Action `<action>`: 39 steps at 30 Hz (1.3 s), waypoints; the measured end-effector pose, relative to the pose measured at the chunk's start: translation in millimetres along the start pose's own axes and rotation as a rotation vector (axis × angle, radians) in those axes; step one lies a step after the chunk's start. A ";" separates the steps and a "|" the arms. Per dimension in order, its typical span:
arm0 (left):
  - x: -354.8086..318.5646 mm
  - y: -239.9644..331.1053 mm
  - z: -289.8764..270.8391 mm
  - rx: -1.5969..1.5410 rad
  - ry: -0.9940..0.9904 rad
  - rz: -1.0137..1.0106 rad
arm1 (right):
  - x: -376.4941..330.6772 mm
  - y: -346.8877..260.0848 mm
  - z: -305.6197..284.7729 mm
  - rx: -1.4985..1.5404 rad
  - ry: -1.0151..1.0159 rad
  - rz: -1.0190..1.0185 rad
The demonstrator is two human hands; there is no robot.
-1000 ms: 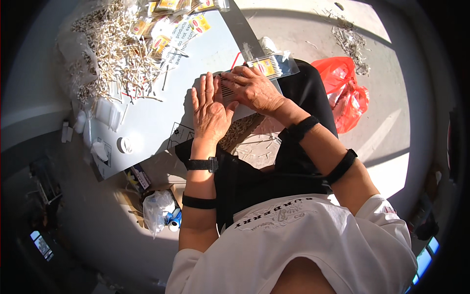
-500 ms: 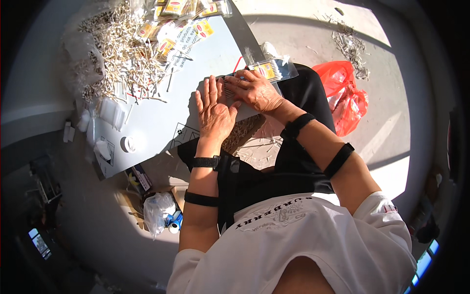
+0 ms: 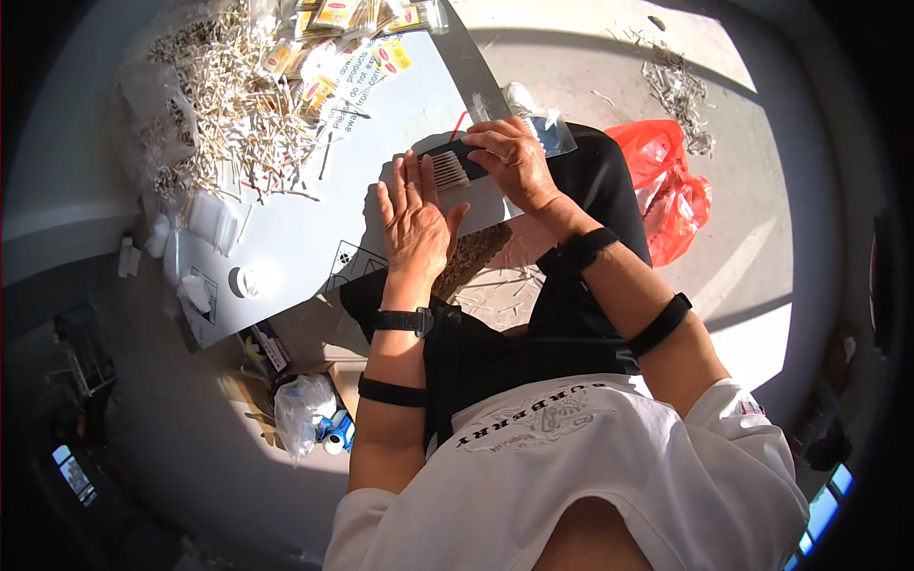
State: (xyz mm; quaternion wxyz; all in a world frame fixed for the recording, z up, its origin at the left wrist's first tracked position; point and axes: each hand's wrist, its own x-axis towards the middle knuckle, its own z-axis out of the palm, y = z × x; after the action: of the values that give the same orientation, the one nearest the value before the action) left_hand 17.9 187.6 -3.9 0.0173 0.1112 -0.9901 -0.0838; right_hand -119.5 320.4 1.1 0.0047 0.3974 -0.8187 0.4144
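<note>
A neat row of cotton swabs [image 3: 447, 172] lies side by side at the near right edge of the table. My left hand [image 3: 417, 224] rests flat beside it, fingers stretched out, fingertips touching the row's left end. Just right of the row, my right hand [image 3: 522, 167] is raised a little, its fingers bent toward the thumb as in a pinch. What they hold, if anything, is hidden. Beyond that hand a clear plastic bag [image 3: 555, 135] with some blue shows over my thigh.
A big heap of loose cotton swabs [image 3: 224, 105] covers the table's far left. Several yellow-labelled packets [image 3: 338, 14] lie at the back, with a white round lid [image 3: 249, 281] at the near left. A red plastic bag [image 3: 662, 181] and scattered swabs [image 3: 681, 95] lie on the floor.
My right hand has moved right and lifted off the swab row, which now shows more fully. The yellow-labelled packet beside it is no longer visible. My left hand stays nearly in place.
</note>
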 end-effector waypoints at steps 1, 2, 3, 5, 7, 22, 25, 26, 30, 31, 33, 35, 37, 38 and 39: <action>0.0 -0.8 1.7 -0.007 0.001 0.001 | 2.6 -0.2 -3.5 0.024 0.017 0.063; -0.4 -2.1 3.0 -0.009 0.001 0.000 | 3.8 -2.3 -4.6 0.022 0.015 0.063; -1.0 -3.9 4.1 -0.040 0.014 0.009 | 5.3 -5.1 -4.3 -0.023 -0.054 0.036; 1.0 -2.6 4.0 -0.074 0.027 0.021 | 5.8 -8.3 -0.7 -0.072 -0.121 0.010; 1.7 -1.5 4.0 -0.074 0.002 0.001 | 4.7 -12.6 5.8 -0.253 -0.138 -0.009; -1.6 -4.4 8.8 -0.129 0.027 0.004 | 21.4 -15.6 -5.5 -0.298 -0.359 -0.068; 1.0 -3.0 7.9 -0.103 -0.002 -0.003 | 12.1 -15.3 2.4 -0.254 -0.187 -0.246; 1.8 -2.2 7.2 -0.103 -0.002 0.000 | 7.9 -14.2 5.9 -0.303 -0.252 -0.239; 3.0 -4.2 4.1 -0.055 -0.021 -0.007 | 3.1 -11.4 12.0 -0.314 -0.296 -0.218; 4.3 -4.6 3.4 -0.038 -0.032 0.002 | 4.0 -8.8 12.7 -0.310 -0.285 -0.231; 4.6 -2.9 2.5 -0.049 -0.038 0.002 | 3.9 -3.8 13.1 -0.292 -0.271 -0.239; 5.4 0.5 2.2 -0.063 -0.043 -0.001 | 4.7 -4.3 10.7 -0.275 -0.259 -0.250; 6.6 4.7 3.3 -0.067 -0.024 -0.019 | 5.7 -7.7 6.7 -0.282 -0.288 -0.195; 7.0 5.9 3.9 -0.069 -0.025 -0.020 | 6.7 -9.7 2.3 -0.283 -0.291 -0.195; 7.5 7.1 4.8 -0.055 -0.027 -0.024 | 7.0 -10.9 -4.0 -0.277 -0.152 -0.142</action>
State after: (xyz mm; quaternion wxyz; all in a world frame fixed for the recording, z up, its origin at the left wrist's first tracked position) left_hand 8.8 193.5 -7.3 0.0062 0.1214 -0.9862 -0.1125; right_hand -118.5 314.8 13.4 0.0266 0.4799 -0.8360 0.2648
